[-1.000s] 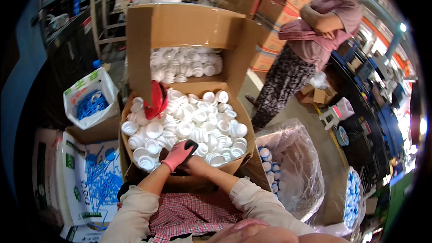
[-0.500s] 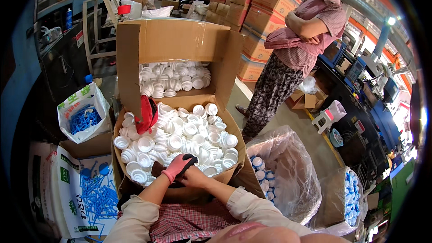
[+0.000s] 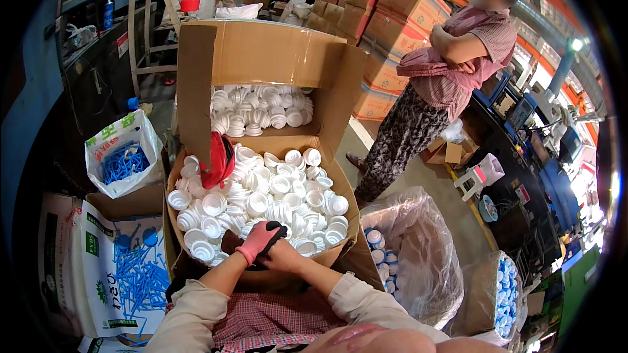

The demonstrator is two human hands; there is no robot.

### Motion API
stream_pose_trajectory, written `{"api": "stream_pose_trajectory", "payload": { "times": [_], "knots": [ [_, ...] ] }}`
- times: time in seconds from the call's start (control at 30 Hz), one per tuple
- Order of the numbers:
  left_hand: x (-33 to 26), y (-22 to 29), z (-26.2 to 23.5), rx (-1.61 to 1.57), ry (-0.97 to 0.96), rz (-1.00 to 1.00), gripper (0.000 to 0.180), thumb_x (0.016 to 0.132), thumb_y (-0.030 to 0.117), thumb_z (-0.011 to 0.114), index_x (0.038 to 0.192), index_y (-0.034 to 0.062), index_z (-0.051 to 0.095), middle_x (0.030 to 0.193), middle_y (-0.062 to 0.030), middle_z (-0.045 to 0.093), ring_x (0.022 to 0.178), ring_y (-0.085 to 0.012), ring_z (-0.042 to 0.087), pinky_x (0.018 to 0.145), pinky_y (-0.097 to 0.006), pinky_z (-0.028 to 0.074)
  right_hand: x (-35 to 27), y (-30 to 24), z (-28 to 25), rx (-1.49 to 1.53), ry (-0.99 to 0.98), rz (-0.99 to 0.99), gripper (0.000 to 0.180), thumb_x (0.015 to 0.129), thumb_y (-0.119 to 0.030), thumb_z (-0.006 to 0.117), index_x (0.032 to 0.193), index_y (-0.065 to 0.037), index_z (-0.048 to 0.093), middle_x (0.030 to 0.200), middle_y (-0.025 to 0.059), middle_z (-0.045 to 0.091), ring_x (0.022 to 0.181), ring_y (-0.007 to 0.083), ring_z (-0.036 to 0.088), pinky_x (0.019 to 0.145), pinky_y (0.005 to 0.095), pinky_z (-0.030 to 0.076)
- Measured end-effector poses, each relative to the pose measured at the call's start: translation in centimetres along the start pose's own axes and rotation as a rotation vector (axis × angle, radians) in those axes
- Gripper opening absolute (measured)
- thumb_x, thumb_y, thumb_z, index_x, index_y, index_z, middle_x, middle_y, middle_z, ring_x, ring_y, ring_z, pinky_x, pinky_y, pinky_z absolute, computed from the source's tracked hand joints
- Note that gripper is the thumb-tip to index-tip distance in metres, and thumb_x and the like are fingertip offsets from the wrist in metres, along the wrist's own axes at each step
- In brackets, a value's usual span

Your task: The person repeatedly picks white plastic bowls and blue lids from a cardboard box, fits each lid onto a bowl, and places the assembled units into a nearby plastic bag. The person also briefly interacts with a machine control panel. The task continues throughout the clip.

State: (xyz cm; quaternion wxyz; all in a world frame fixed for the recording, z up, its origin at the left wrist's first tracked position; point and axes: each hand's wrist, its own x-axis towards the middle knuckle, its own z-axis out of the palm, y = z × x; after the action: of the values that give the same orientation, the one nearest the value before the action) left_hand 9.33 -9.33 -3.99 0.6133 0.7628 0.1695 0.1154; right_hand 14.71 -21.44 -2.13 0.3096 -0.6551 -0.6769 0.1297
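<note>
My left hand (image 3: 258, 240), in a pink glove with black on its finger side, is closed at the front edge of the cardboard box (image 3: 348, 232). Its fingers curl over toward my right hand (image 3: 282, 256), and the two hands touch. The right hand looks bare, with its fingers hidden beneath and behind the left one. Whatever lies between them, if anything, cannot be made out. Just past the hands, white round plastic caps (image 3: 280, 185) fill the box. A dark brown piece (image 3: 230, 242) shows beside the left glove. A red pouch (image 3: 218, 161) hangs by the box's left flap.
Behind stands a taller carton (image 3: 275, 52) of white caps. At left are a white bag (image 3: 140, 180) with blue plastic sticks (image 3: 125, 162) and more blue sticks (image 3: 140, 274). A plastic-lined box (image 3: 425, 248) with blue-and-white pieces is at right. A person (image 3: 451, 72) stands beyond, arms folded.
The whole view has shifted slightly, so the boxes and the standing person sit a little further right. My hands keep nearly the same pose.
</note>
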Motion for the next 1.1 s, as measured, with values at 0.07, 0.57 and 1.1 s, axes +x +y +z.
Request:
{"api": "stream_pose_trajectory", "payload": {
  "times": [0.07,0.57,1.1],
  "knots": [
    [-0.4,0.8,-0.2,0.038,0.006,0.061,0.029,0.084,0.027,0.059,0.085,-0.0003,0.069,0.077,-0.0114,0.068,0.073,-0.0172,0.062,0.072,-0.033,0.047,0.1,0.1,-0.1,-0.041,0.012,-0.04,0.036,0.072,-0.012,0.069,0.106,-0.003,0.061,0.107,0.0177,0.062,0.1,0.0374,0.058,0.085,0.0424,0.047],
    [-0.9,1.8,-1.9,0.244,-0.001,0.571,0.023,0.078,0.016,0.062,0.1,0.0075,0.062,0.089,-0.0114,0.064,0.079,-0.0209,0.063,0.072,-0.033,0.05,0.2,-2.4,-5.4,0.175,0.09,-0.067,0.012,0.078,-0.008,0.069,0.071,-0.001,0.063,0.065,0.0084,0.06,0.058,0.0196,0.056,0.055,0.0325,0.044],
    [-0.5,0.5,-0.3,-0.704,-0.118,-0.117,0.025,0.094,0.018,0.054,0.097,-0.0038,0.064,0.081,-0.0075,0.064,0.072,-0.0143,0.063,0.067,-0.026,0.054,1.2,-26.7,-20.3,0.748,0.853,-0.658,0.047,0.075,-0.038,0.077,0.088,-0.013,0.04,0.074,0.0043,0.05,0.061,0.0168,0.049,0.055,0.0295,0.039]
  ]
}}
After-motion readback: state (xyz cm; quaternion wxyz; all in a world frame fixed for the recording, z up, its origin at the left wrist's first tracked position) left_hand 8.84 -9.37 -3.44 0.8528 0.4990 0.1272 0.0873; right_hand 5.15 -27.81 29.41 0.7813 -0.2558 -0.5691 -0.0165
